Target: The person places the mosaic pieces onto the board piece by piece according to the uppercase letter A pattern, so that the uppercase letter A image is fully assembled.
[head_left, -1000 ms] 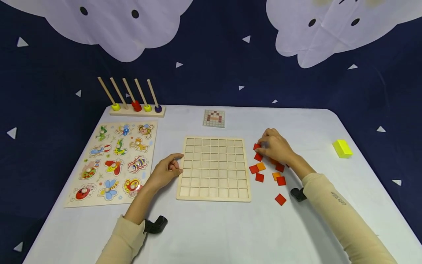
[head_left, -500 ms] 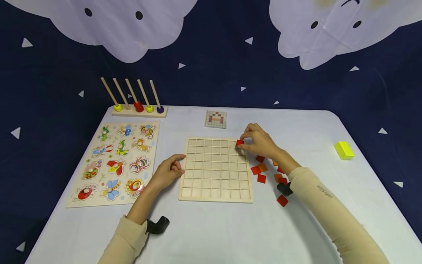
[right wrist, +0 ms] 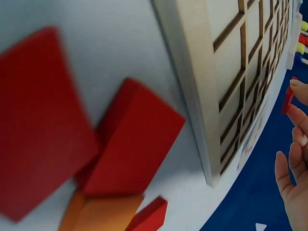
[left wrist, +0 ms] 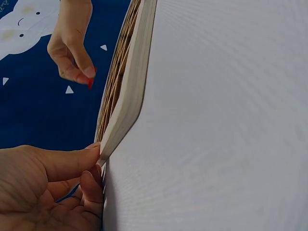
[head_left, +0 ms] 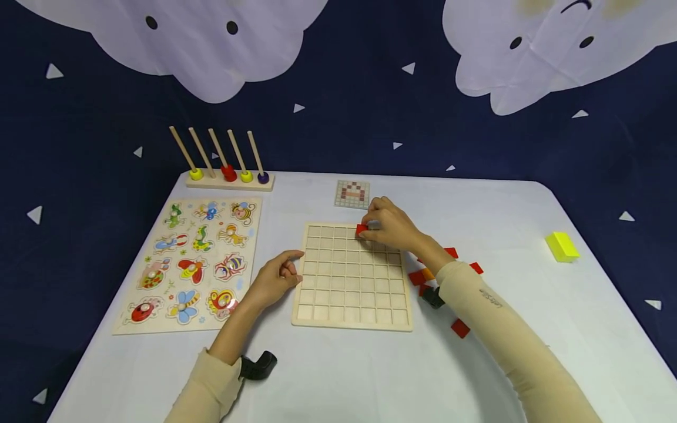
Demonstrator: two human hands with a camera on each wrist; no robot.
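Observation:
A pale wooden grid board (head_left: 351, 326) lies flat in the middle of the table. Thumb and forefinger of my left hand (head_left: 275, 281) touch its left edge, the other fingers loosely bent; the left wrist view shows the thumb against the board's edge (left wrist: 132, 91). Over the board's far row, right of its middle, my right hand (head_left: 392, 226) pinches a square red tile (head_left: 361, 230). The right wrist view has this tile (right wrist: 288, 98) standing on edge between thumb and fingertip. Whether it touches the board cannot be told.
Loose red tiles (head_left: 461, 328) and orange tiles (head_left: 428, 274) lie right of the board, partly under my right forearm. A pattern card (head_left: 352, 194) lies behind it. At left are an insect puzzle (head_left: 198, 264) and a peg rack (head_left: 230, 182); a yellow block (head_left: 562, 247) sits far right.
My right hand has picked a red tile from the loose ones and carried it left, over the board's far row. The left hand has stayed at the board's left edge.

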